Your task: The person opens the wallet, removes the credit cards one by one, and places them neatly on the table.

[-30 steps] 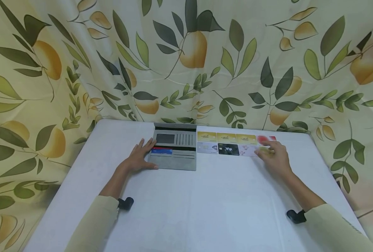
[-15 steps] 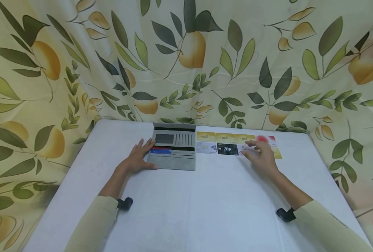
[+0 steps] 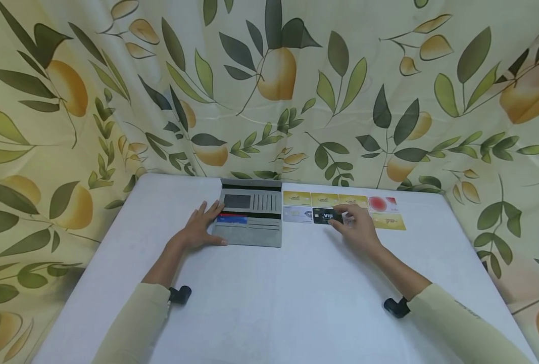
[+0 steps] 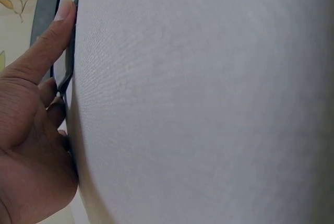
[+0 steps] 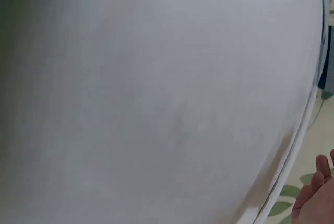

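A grey long wallet (image 3: 264, 237) lies unfolded at the back of the white table, with a blue card (image 3: 233, 219) in one of its slots. My left hand (image 3: 199, 227) rests at its left side, fingertips on the edge and thumb near the lower corner; in the left wrist view, the thumb (image 4: 44, 46) lies along the wallet. My right hand (image 3: 359, 227) reaches over the cards, thumb and forefinger apart at the upper and lower edges of a black Vip card (image 3: 322, 216), which lies flat. In the right wrist view only part of that hand (image 5: 315, 198) shows.
Two rows of cards adjoin the wallet's right side. Yellow cards (image 3: 296, 198) and a red-and-white card (image 3: 380, 203) form the back row. A pale card (image 3: 297, 214) and another yellow card (image 3: 389, 221) lie in front. A fruit-patterned curtain (image 3: 251, 111) hangs behind the table.
My right hand has moved left along the front row, from its right end to the Vip card, uncovering the yellow card. My left hand has stayed on the wallet.
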{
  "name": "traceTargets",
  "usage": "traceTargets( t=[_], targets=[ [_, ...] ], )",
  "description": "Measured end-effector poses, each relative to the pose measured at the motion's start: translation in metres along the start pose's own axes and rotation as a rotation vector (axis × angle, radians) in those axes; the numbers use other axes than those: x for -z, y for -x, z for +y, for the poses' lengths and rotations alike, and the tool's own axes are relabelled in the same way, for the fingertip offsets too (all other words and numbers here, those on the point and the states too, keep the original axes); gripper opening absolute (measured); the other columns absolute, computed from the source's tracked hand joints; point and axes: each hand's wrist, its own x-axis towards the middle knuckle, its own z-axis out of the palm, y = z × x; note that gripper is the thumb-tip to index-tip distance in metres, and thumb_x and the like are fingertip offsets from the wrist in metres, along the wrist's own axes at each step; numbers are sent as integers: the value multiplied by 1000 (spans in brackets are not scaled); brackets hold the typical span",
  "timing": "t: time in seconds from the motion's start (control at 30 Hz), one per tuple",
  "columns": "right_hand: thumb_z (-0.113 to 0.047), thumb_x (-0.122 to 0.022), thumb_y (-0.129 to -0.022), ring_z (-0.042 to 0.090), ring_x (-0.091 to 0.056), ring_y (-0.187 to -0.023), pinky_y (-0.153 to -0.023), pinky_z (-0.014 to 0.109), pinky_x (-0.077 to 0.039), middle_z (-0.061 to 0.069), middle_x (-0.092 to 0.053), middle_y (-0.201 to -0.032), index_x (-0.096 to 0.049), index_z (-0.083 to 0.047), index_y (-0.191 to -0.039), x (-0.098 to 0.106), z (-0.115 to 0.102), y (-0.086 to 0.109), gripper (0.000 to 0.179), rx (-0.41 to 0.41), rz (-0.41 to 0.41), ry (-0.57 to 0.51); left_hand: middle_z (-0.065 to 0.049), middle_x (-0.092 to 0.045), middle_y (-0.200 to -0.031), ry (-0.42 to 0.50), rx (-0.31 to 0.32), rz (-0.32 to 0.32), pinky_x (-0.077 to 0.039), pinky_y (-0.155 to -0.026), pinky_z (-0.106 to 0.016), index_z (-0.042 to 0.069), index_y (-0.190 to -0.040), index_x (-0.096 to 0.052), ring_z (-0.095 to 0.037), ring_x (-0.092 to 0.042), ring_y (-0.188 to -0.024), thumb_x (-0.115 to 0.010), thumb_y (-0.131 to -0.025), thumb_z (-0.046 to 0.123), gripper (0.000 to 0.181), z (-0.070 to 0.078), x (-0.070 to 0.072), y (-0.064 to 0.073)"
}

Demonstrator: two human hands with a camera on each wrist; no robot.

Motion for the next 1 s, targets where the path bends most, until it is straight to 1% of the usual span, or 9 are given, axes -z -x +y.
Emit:
traceTargets(
  t=[0.1, 0.27, 0.4, 0.5, 0.73, 0.87, 1.0],
  targets=[
    [-10, -85, -89, 37, -56, -108, -92, 47, -42, 21, -71, -118, -71, 1, -126, -7, -6, -1, 41, 1, -10, -9, -9, -7, -177, -15, -4, -1, 7, -127, -56, 14, -169, -23, -37, 12, -160, -91, -81, 41, 115, 0, 1, -1],
    [-10, -85, -89, 37, -56, -109, -92, 47, -40, 21, -71, -118, -71, 3, -125, -17, -18, -3, 40, 18, -26, -37, -8, -6, -177, -9, 15, -4, 6, -126, -59, 16, -169, -22, -38, 13, -159, -91, -80, 41, 115, 1, 1, -1],
    [-8, -84, -88, 39, -59, -111, -96, 51, -44, 21, -72, -117, -72, 5, -122, -25, -28, -5, 38, 59, -40, -68, -8, -5, -177, -3, 23, -5, 6, -126, -58, 16, -169, -22, -38, 14, -159, -92, -80, 40, 116, 2, 1, 0],
    [-6, -84, -88, 39, -61, -109, -95, 53, -48, 22, -72, -115, -73, 6, -121, -31, -34, -6, 36, 83, -54, -87, -9, -6, -177, 4, 17, -2, 6, -126, -59, 15, -169, -22, -39, 13, -159, -92, -80, 40, 116, 1, -1, 1],
    [-9, -84, -89, 37, -61, -109, -96, 54, -49, 21, -72, -115, -72, 5, -123, -45, -45, -8, 39, 98, -76, -121, -9, -6, -177, 2, 16, -1, 5, -126, -61, 15, -169, -22, -40, 12, -159, -91, -80, 41, 116, -1, -3, 1],
    [-9, -84, -88, 38, -61, -107, -94, 54, -51, 19, -71, -112, -72, 5, -123, -51, -51, -9, 40, 115, -71, -142, -11, -7, -176, -5, 9, 0, 5, -125, -63, 14, -169, -22, -42, 12, -159, -91, -81, 41, 115, 0, -3, 2],
    [-12, -83, -89, 37, -61, -107, -91, 53, -53, 16, -72, -112, -73, 3, -123, -54, -59, -12, 39, 123, -71, -134, -10, -7, -176, -8, 12, 1, 4, -125, -63, 15, -169, -22, -41, 12, -159, -91, -81, 42, 115, 2, -3, 0]
  ],
)
